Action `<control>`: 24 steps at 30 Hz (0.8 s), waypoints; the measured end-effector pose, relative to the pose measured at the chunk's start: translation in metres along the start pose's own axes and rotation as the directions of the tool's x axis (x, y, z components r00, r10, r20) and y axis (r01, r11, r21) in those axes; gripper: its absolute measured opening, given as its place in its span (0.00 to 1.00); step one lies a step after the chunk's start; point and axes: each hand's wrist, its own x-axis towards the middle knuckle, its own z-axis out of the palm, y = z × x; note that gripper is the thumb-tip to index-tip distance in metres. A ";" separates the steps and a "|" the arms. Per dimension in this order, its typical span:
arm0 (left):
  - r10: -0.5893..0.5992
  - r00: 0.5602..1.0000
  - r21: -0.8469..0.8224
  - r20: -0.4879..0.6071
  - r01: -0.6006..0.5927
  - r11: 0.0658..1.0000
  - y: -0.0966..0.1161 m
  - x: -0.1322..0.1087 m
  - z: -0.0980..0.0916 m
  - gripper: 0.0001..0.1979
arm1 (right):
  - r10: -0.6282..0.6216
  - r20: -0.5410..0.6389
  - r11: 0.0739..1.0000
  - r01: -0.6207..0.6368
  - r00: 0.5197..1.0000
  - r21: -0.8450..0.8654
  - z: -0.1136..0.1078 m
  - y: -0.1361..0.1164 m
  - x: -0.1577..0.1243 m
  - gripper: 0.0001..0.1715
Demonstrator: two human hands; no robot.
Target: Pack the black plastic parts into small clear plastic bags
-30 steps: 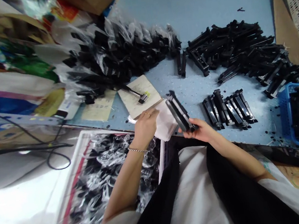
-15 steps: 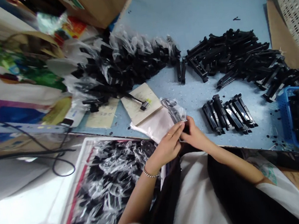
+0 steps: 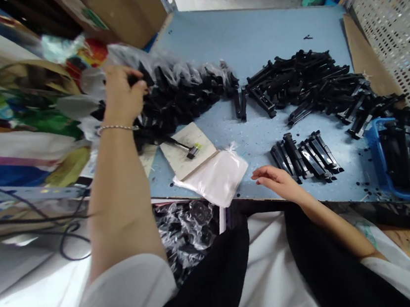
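Observation:
My left hand is stretched out over the far-left heap of bagged black plastic parts. Its thumb and fingers pinch a black plastic part, with clear film showing around it. My right hand hangs above the front of the bench, holding nothing, its fingers stretched out and slightly apart. To its left lies a stack of clear plastic bags, partly on a pale board. Just right of that hand, several unbagged black parts lie side by side.
A large heap of loose black parts covers the back right of the blue bench. At the right edge stands a blue basket full of them. A hammer rests on the board. Below the front edge are more bagged parts.
My left hand has swung from the front edge to the far-left heap, carrying the bagged part. My right hand has let go of it and opened. The view has shifted slightly.

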 end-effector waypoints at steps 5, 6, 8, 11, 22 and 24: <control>-0.119 0.987 0.184 0.104 0.098 0.978 -0.027 -0.022 0.007 0.11 | -0.049 -0.170 0.907 -0.028 0.984 -0.420 -0.048 -0.009 -0.020 0.16; -0.124 0.987 0.202 0.104 0.102 0.974 -0.028 -0.029 0.007 0.11 | -0.075 -0.217 0.830 -0.060 0.973 -0.555 -0.057 -0.011 -0.021 0.18; -0.123 0.987 0.215 0.102 0.099 0.972 -0.027 -0.044 0.006 0.11 | -0.130 -0.288 0.602 -0.156 0.949 -0.783 -0.069 -0.011 -0.021 0.26; -0.084 0.996 0.166 0.044 0.075 0.983 -0.016 -0.077 0.007 0.15 | -0.189 -0.276 0.306 -0.211 0.942 -0.929 -0.071 -0.006 -0.023 0.34; -0.079 0.932 0.043 0.354 0.068 0.997 0.092 -0.285 0.075 0.07 | -0.147 0.382 0.173 0.404 0.912 -0.898 -0.078 -0.010 0.040 0.23; -0.220 0.923 -0.097 0.315 0.262 0.960 0.084 -0.281 0.079 0.05 | -0.098 0.485 0.214 0.494 0.869 -0.843 -0.083 -0.012 0.060 0.19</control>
